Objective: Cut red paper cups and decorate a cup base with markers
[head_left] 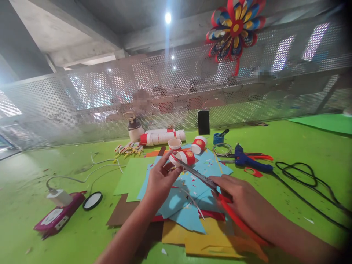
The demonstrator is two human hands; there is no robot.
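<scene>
My left hand (161, 179) is closed on the rim of a red and white paper cup (188, 157), which is tipped on its side. In my right hand (244, 196) are scissors (198, 175) with red handles, their long blades reaching to the cup's edge by my left fingertips. How far apart the blades stand is hard to make out. Just behind are an upright paper cup (175, 144) and another tilted one (198, 145). Under my hands lies blue paper (176, 200) strewn with small coloured scraps and a thin white strip.
Green and yellow sheets (214, 245) surround the blue paper. At right lie a blue glue gun (251, 160) and its black cable. Stacked cups (165, 138), a spray bottle (134, 128) and a dark phone-like slab (203, 123) stand behind. A purple power strip (60, 216) sits left.
</scene>
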